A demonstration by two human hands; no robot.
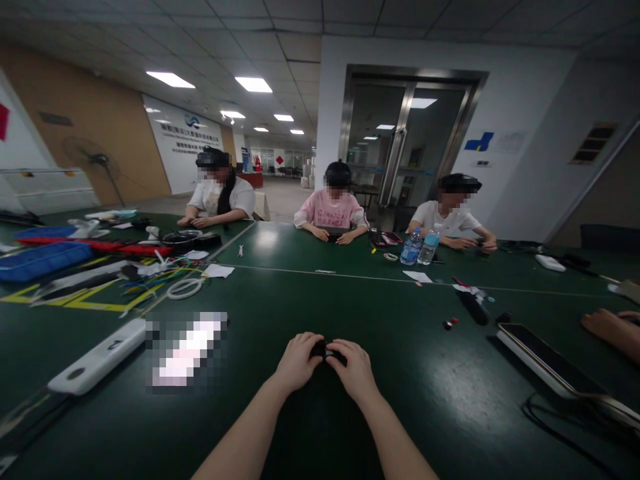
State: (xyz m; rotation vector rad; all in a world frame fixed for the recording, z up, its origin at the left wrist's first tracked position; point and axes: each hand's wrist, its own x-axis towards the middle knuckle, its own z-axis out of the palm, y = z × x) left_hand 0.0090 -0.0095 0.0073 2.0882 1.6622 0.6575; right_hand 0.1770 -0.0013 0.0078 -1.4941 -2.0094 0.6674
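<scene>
Low in the middle of the view, my left hand (299, 360) and my right hand (354, 368) meet just over the green tabletop (400, 333). Between their fingertips is a small black object (319, 348), too dark and too covered by the fingers to tell its kind. The left thumb and fingers are closed on its left side. My right fingers pinch at its right side, where a small light spot shows between the hands. Both forearms reach in from the bottom edge.
Left are a white power strip (103, 357), a blurred-out bright phone-like slab (193, 350), cables (185, 288) and blue trays (45, 261). Right lie a phone (550, 357), a black cylinder (473, 307) and a co-worker's hand (603, 327). Bottles (411, 248) and three seated people are opposite.
</scene>
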